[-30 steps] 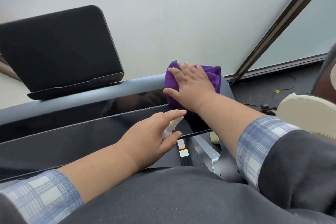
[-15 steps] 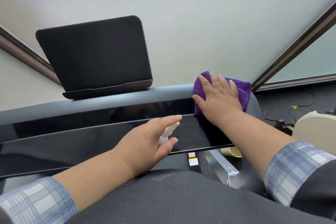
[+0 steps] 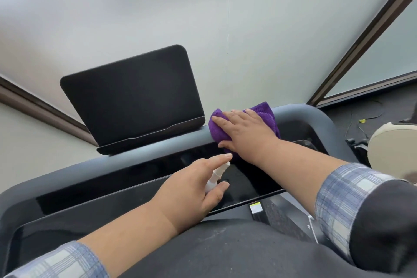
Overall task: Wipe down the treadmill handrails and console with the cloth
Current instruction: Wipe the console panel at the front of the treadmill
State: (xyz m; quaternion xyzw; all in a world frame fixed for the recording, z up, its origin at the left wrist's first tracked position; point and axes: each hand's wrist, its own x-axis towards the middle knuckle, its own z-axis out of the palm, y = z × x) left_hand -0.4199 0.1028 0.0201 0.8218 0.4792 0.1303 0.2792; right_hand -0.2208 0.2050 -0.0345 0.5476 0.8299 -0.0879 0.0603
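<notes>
Right hand (image 3: 246, 133) flat, pressing cloth (image 3: 266, 117) on rail (image 3: 300, 115); left hand (image 3: 194, 185) grips spray bottle (image 3: 216, 175). Risk: cloth bunches, or spray hits console (image 3: 112, 201).

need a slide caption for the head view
Right hand presses purple cloth on treadmill handrail; left hand holds spray bottle.

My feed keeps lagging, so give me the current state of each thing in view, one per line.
Purple microfibre cloth: bunched, pressed on the grey front handrail.
Right hand: flat on the cloth.
Left hand: grips the small white spray bottle.
Black tablet-shaped screen: dark, tilted back.
Glossy black console panel: dark.
</notes>
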